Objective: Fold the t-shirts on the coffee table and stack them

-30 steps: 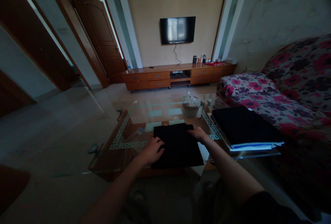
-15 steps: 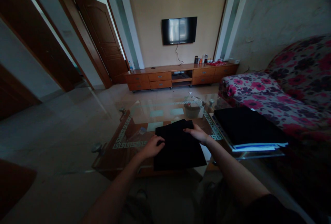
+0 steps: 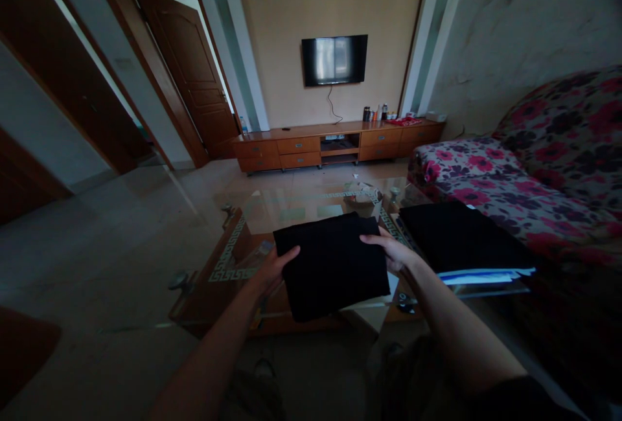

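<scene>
A folded black cloth (image 3: 335, 269), perhaps a garment, is held over the near part of the glass coffee table (image 3: 226, 272). My left hand (image 3: 276, 269) grips its left edge, thumb on top and fingers mostly hidden underneath. On the opposite edge, my right hand (image 3: 391, 249) pinches it in the same way. The cloth tilts slightly, and its folds are hard to make out in the dim light. To the right lies a stack of folded black cloth (image 3: 466, 236), with blue and white layers (image 3: 486, 276) showing along its near side.
A flower-patterned sofa (image 3: 486, 162) stands at the right. Beyond the table, a low wooden cabinet (image 3: 299, 144) carries bottles and small items below a wall-mounted television (image 3: 334, 60). A bin (image 3: 362, 197) shows behind the table's glass. A wooden door (image 3: 189, 71) stands ajar at the left.
My hands have moved from lying on the cloth to gripping its two side edges. The cloth now looks wider and shorter, turned slightly and apparently raised off the table.
</scene>
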A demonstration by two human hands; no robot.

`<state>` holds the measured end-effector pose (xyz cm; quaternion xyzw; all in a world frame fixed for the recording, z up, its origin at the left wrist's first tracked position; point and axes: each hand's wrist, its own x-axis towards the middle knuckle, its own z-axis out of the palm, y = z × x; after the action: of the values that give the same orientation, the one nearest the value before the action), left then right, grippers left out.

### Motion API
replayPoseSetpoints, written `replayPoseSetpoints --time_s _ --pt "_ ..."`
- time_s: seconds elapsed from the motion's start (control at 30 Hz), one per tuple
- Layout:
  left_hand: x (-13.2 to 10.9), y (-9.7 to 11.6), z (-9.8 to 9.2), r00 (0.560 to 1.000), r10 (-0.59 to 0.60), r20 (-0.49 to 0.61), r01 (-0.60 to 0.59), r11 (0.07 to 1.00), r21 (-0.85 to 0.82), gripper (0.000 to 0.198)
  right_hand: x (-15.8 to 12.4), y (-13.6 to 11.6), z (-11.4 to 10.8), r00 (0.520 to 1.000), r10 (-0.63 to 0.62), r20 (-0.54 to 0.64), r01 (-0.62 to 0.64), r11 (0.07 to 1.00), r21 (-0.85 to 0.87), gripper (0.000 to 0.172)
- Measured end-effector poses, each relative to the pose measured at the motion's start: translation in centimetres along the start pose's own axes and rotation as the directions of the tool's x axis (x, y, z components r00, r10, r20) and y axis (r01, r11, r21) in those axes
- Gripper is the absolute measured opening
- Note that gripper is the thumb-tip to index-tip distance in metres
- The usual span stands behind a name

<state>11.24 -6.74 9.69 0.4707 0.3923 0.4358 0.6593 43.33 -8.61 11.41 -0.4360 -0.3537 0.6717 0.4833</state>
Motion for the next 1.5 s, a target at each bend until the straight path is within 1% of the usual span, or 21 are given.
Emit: replayPoseSetpoints --time_s 0.1,0.2,0.3,0.4,0.5,0.67,0.73,0.8,0.87,0.93,1.07,1.13,1.17,1.2,1.23,1.27,1.3,1.33,1.37,1.43,1.5 --pt "-0.1 0.4 0.6 0.999 -0.012 -0.053 0.008 0.997 -0.072 0.055 0.1 0.1 -0.3 1.000 -0.009 -0.003 0.009 1.000 -0.011 0.045" --pt "0.0 0.4 0.7 0.998 -0.029 -0.058 0.020 0.987 -0.157 0.052 0.2 0.2 -0.6 1.000 -0.001 0.019 0.001 1.000 -0.014 0.050" --pt "-0.1 0.3 0.4 0.998 -0.035 -0.060 0.023 0.981 -0.193 0.049 0.5 0.4 -0.9 1.000 0.011 0.004 -0.011 0.999 -0.033 0.050" --pt "-0.3 0.4 0.4 0.999 -0.027 -0.023 0.021 0.978 -0.207 0.048 0.7 0.5 -1.0 1.000 0.009 -0.008 -0.009 1.000 -0.023 0.045" --pt "-0.3 0.6 0.5 1.000 0.003 0.016 0.001 0.976 -0.216 0.048 0.8 0.7 -1.0 1.000 0.022 0.013 -0.022 1.000 0.009 0.041" --pt "0.0 1.0 0.1 0.998 0.008 -0.060 -0.019 0.983 -0.183 0.048 0.5 0.4 -0.6 1.000 0.014 0.024 -0.014 1.000 -0.003 0.037" --pt "-0.1 1.4 -0.3 0.998 -0.002 -0.067 -0.008 0.989 -0.148 0.048 0.4 0.0 -0.3 1.000 0.003 0.023 -0.002 1.000 -0.021 0.039" --pt "-0.3 1.8 -0.6 0.997 -0.009 -0.071 -0.001 0.991 -0.132 0.049 0.2 -0.3 0.1 1.000 -0.002 0.009 0.002 1.000 -0.024 0.046" --pt "-0.5 2.3 -0.7 0.997 -0.026 -0.078 0.015 0.990 -0.138 0.049 0.1 -0.5 0.4 1.000 0.011 -0.012 -0.011 1.000 -0.010 0.053" --pt "-0.5 2.6 -0.6 0.996 -0.055 -0.068 0.045 0.988 -0.151 0.049 0.0 -0.6 0.7 0.999 0.034 -0.009 -0.034 0.999 0.009 0.055" --pt "0.4 2.4 -0.5 0.994 -0.092 -0.060 0.079 0.980 -0.185 0.054 0.6 -0.3 0.8 0.997 0.077 0.021 -0.077 0.997 0.009 0.040" --pt "0.9 1.4 -0.5 0.992 -0.124 -0.037 0.114 0.971 -0.208 0.061 1.4 0.4 0.4 0.997 0.080 -0.011 -0.080 0.997 0.022 0.038" --pt "1.1 0.7 -0.7 0.985 -0.172 -0.003 0.167 0.964 -0.207 0.063 2.0 1.0 0.1 0.996 0.075 -0.039 -0.073 0.997 0.035 0.037" --pt "1.3 -0.2 -0.8 0.969 -0.246 0.038 0.249 0.951 -0.185 0.062 2.7 1.7 -0.2 0.995 0.065 -0.075 -0.061 0.997 0.045 0.035" --pt "1.4 -1.1 -1.0 0.941 -0.332 0.070 0.339 0.931 -0.140 0.057 3.3 2.4 -0.6 0.992 0.050 -0.118 -0.045 0.998 0.043 0.033" --pt "1.5 -2.0 -1.2 0.903 -0.423 0.079 0.428 0.901 -0.074 0.050 4.0 3.2 -1.1 0.986 0.033 -0.166 -0.029 0.999 0.025 0.029" --pt "1.5 -2.7 -1.4 0.872 -0.487 0.056 0.488 0.873 -0.007 0.045 4.6 4.0 -1.5 0.977 0.014 -0.212 -0.016 1.000 -0.007 0.025" --pt "1.6 -3.2 -1.6 0.855 -0.517 0.024 0.516 0.855 0.046 0.042 5.2 4.6 -1.9 0.967 -0.002 -0.253 -0.009 0.999 -0.042 0.023" --pt "1.7 -3.5 -1.8 0.858 -0.514 -0.007 0.513 0.854 0.081 0.042 5.7 5.1 -2.3 0.957 -0.016 -0.289 -0.006 0.997 -0.077 0.022" --pt "2.0 -3.5 -2.2 0.888 -0.458 -0.047 0.460 0.881 0.109 0.043 6.5 5.7 -2.9 0.940 -0.050 -0.338 0.006 0.992 -0.129 0.022" --pt "2.2 -2.9 -2.8 0.893 -0.447 -0.043 0.449 0.882 0.143 0.042 7.1 5.8 -3.4 0.922 -0.099 -0.373 0.035 0.984 -0.175 0.024"
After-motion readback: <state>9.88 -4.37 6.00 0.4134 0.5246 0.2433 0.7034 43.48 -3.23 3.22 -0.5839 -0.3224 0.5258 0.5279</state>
